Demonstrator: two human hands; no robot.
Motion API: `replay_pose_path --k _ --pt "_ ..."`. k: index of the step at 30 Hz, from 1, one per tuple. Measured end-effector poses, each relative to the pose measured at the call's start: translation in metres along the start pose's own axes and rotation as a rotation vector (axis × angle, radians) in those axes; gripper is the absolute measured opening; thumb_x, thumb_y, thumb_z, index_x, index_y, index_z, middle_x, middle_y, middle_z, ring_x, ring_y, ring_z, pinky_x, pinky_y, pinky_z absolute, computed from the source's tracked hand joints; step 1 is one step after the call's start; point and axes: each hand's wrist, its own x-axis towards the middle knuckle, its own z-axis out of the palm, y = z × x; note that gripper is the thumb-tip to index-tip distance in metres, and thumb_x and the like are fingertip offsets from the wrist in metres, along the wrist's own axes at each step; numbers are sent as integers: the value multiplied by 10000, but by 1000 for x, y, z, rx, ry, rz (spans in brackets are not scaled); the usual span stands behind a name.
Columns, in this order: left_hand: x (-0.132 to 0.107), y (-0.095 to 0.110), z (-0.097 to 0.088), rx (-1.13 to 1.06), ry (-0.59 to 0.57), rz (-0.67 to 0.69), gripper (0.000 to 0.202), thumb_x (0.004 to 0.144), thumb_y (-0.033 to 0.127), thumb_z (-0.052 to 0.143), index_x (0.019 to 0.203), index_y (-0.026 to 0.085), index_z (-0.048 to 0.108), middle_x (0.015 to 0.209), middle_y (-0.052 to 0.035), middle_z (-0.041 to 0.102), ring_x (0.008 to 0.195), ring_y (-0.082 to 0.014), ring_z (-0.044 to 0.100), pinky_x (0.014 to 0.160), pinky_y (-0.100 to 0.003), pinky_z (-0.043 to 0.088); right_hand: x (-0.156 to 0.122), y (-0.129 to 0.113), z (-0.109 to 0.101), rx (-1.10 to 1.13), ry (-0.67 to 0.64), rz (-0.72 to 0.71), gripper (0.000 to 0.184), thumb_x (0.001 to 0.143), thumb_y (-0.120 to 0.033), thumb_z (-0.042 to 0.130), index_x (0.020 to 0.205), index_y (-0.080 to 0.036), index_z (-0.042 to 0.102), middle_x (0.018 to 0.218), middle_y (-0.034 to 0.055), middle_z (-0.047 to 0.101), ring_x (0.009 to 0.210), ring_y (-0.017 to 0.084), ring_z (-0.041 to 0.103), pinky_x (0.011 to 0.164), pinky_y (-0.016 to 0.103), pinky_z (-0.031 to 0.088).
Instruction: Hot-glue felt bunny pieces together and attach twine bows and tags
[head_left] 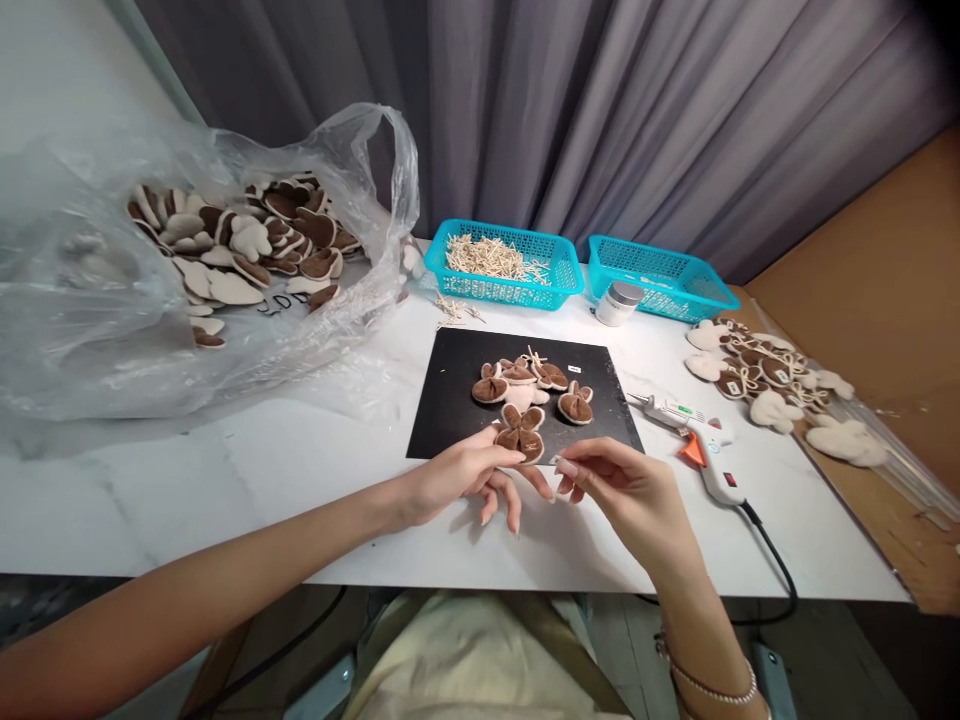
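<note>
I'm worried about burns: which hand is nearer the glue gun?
Right: the right hand is left of the glue gun; the left hand is farther left, holding a brown plush.

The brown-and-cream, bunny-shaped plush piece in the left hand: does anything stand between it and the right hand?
Nothing visible does: between the plush piece and the right hand only a narrow gap shows, with the flat black mat behind.

Brown-and-cream plush piece (pixel 520 438), black mat (pixel 442 400)
The plush piece is showing brown fabric with cream edging. The tabletop (pixel 315 470) is presenting white with faint grey marbling. Both baskets (pixel 517 294) are displaying turquoise lattice. The glue gun (pixel 716 462) is combining white with an orange trigger (pixel 691 451) and red switch (pixel 730 480); the curtain (pixel 495 100) is showing mauve-grey.
</note>
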Motion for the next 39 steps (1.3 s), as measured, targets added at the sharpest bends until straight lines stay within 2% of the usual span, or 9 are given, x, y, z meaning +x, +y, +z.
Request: replay_pose_path --k 7,17,35,39 --pt "1 -1 2 37 33 -13 263 893 279 411 1115 172 321 962 -116 646 548 -144 641 409 -196 343 7 -9 6 -12 -101 -26 102 792 -278 639 772 -179 621 619 25 658 570 163 637 565 284 523" --pt "1 -1 6 79 46 -17 267 888 288 421 1098 165 310 915 -90 648 480 -106 598 406 -194 332 10 -15 10 -64 -125 -7 105 783 -257 634 724 -177 602 582 23 642 516 147 599 533 277 507" --pt "0 -2 7 108 47 -24 301 906 274 399 1162 156 293 866 -75 652 501 -115 608 411 -193 349 11 -17 14 -184 -111 -22 116 791 -244 609 705 -184 559 544 -6 619 489 126 571 502 241 463" --pt "0 -2 7 88 40 -20 267 906 256 386 1139 162 296 898 -83 652 498 -112 607 411 -192 344 10 -18 15 -286 -18 -56 153 763 -273 647 697 -189 538 537 -31 564 481 98 504 467 215 402"
